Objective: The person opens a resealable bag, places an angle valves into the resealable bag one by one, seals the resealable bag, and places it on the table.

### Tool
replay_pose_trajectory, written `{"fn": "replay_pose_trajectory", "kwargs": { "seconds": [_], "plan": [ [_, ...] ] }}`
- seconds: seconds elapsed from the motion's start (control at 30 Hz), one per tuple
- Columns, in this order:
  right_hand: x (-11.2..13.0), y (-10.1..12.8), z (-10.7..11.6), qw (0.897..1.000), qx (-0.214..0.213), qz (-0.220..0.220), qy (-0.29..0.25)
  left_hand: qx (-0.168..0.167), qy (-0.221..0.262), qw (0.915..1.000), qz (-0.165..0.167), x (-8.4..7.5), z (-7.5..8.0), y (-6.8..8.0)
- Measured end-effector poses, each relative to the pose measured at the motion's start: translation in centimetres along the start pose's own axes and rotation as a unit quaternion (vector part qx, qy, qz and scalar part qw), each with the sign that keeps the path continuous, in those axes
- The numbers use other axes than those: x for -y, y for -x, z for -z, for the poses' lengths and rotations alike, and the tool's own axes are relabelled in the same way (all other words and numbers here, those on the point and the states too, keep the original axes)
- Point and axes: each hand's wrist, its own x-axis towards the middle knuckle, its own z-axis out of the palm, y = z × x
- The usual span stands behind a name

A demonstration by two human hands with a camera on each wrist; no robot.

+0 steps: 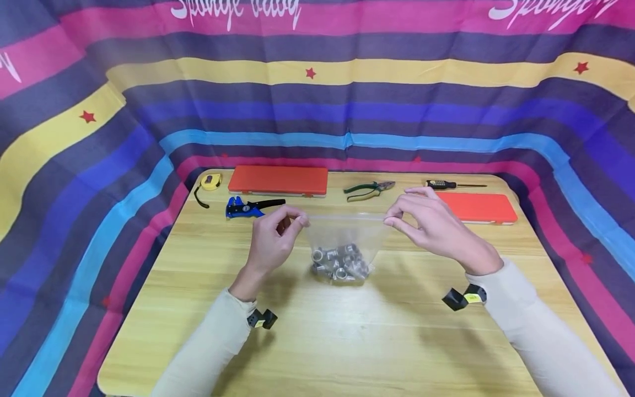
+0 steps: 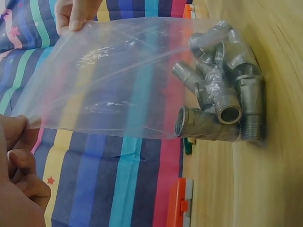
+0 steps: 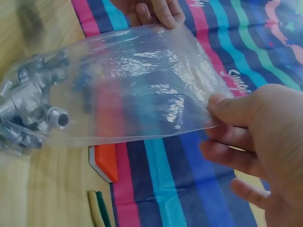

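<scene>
A clear plastic bag [image 1: 344, 234] [image 2: 113, 80] [image 3: 137, 90] stands on the wooden table [image 1: 317, 336], stretched between both hands. Several grey metal pipe fittings [image 1: 339, 263] [image 2: 220, 101] [image 3: 28, 106] lie heaped at its bottom. My left hand [image 1: 292, 220] [image 2: 16, 156] pinches the bag's top left corner. At the top right corner, my right hand [image 1: 394, 218] [image 3: 246, 127] pinches the bag too. The bag's mouth runs straight and taut between the two pinches.
At the table's back lie a yellow tape measure [image 1: 210, 182], a blue wire stripper [image 1: 245, 208], an orange case [image 1: 278, 180], green-handled pliers [image 1: 369, 190], a screwdriver [image 1: 453, 184] and a second orange case [image 1: 478, 208]. Striped cloth [image 1: 317, 110] walls the table in.
</scene>
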Motion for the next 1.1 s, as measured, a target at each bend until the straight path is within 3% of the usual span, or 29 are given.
{"fn": "replay_pose_trajectory", "kwargs": {
  "seconds": [0.2, 0.47, 0.67, 0.77, 0.97, 1.1],
  "plan": [
    [-0.4, 0.7, -0.8, 0.998, -0.058, -0.004, -0.039, 0.000, -0.002, 0.9999, 0.017, 0.1, 0.2, 0.2],
    [-0.6, 1.5, -0.7, 0.995, -0.044, -0.030, -0.089, -0.004, 0.001, 0.9993, 0.037, 0.0, 0.4, 0.2],
    [-0.5, 1.8, -1.2, 0.992, -0.080, -0.038, -0.089, -0.004, -0.002, 0.9993, 0.036, 0.0, 0.4, 0.3],
    [-0.4, 1.9, -1.8, 0.988, -0.097, -0.066, -0.100, -0.006, 0.000, 0.9993, 0.037, 0.1, 0.4, 0.3],
    [0.3, 2.9, -2.7, 0.961, -0.124, -0.136, -0.205, 0.021, 0.013, 0.9997, 0.004, -0.5, 0.8, 0.2],
    [1.2, 3.7, -2.6, 0.941, -0.145, -0.123, -0.279, 0.063, 0.029, 0.9973, -0.024, -1.4, 1.7, 0.1]
  ]
}}
